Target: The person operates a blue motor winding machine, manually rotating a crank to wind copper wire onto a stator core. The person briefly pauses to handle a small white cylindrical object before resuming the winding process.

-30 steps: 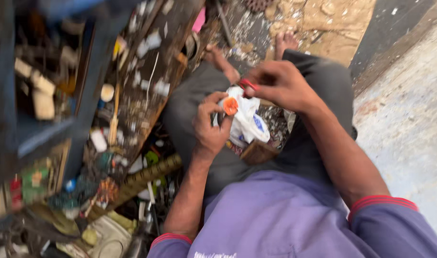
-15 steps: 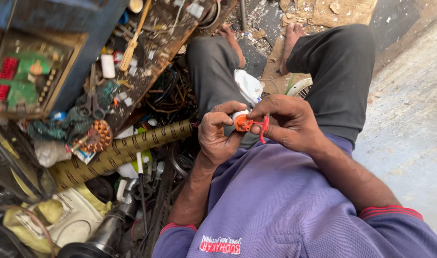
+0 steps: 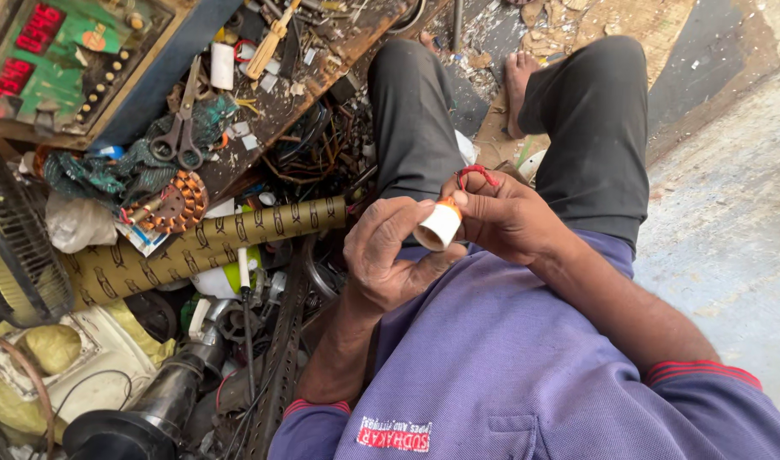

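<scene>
White cylinder (image 3: 438, 227) far end hidden by fingers (image 3: 407, 223); fan (image 3: 19, 255) cut off.

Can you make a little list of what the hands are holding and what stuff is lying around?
left hand: grips small white cylinder
right hand: fingertips on the cylinder's orange end, red wire looped over fingers
beside left hand: long patterned cardboard tube
on bench: scissors, copper-wound coil
top left: green panel with red digits
</scene>
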